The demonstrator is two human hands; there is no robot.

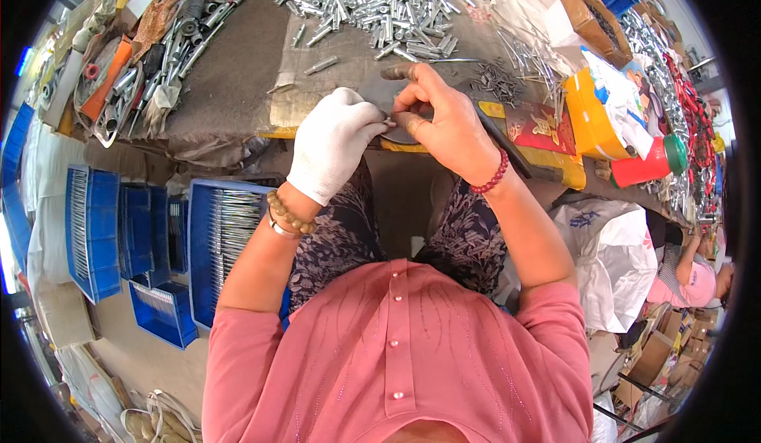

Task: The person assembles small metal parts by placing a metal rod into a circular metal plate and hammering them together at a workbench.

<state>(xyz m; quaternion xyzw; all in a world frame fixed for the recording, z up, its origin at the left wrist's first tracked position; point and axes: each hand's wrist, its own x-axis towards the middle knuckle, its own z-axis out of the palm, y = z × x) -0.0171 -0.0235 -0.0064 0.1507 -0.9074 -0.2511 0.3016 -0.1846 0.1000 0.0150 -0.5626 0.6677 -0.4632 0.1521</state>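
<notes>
My left hand (337, 138), in a white glove, is closed with its thumb and finger pinched at the table's front edge. A small pale tip shows at the pinch, too small to name. Close beside it is my bare right hand (448, 122), its thumb bent toward the curled fingers and its forefinger reaching forward; what they grip is hidden. Beneath both hands lies a grey rounded surface (383, 94), mostly covered. Beyond them a heap of shiny metal sleeves (372, 7) spreads over the table, with one loose sleeve (321, 65) nearer to me.
Small dark pins (495, 84) and long thin rods (533, 58) lie at the right. A yellow container (590, 118) and a red bottle with a green cap (646, 165) stand beyond. Tools (151, 70) crowd the left. Blue bins (200, 245) of metal rods sit below left.
</notes>
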